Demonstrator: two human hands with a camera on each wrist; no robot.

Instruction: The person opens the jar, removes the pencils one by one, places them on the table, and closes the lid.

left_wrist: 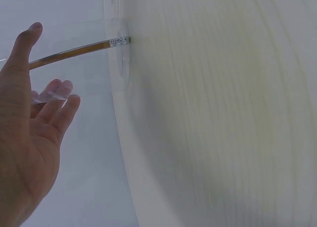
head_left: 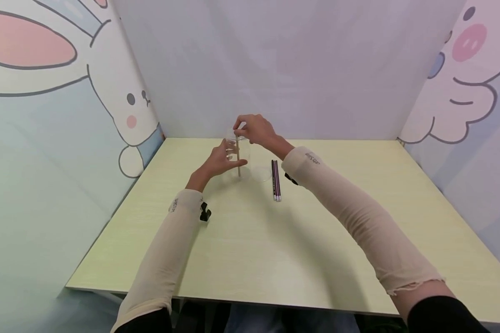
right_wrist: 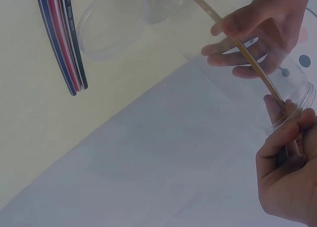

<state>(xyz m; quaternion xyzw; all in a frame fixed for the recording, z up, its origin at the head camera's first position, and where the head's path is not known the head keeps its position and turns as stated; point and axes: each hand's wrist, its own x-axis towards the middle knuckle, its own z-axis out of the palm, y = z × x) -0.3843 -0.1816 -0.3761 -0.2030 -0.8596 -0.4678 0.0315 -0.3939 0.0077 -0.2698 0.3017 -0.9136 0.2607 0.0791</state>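
Note:
A clear jar (head_left: 244, 149) stands upright near the back of the table, with a slim yellow-brown pencil (left_wrist: 84, 50) inside it. The pencil's silvery end is down at the jar's base. My left hand (head_left: 221, 159) holds the jar from the left, thumb on the near side and fingers on the far side. At the jar's mouth, my right hand (head_left: 256, 129) pinches the pencil's upper end, partly hidden by the fingers in the right wrist view. Right of the jar lie dark striped pencils (head_left: 276, 180), side by side.
A clear round lid (right_wrist: 114, 26) lies flat between the jar and the striped pencils. The pale wood-grain table (head_left: 241, 259) ends at a white back wall (head_left: 316, 69). Side panels with cartoon animals (head_left: 121, 106) flank it.

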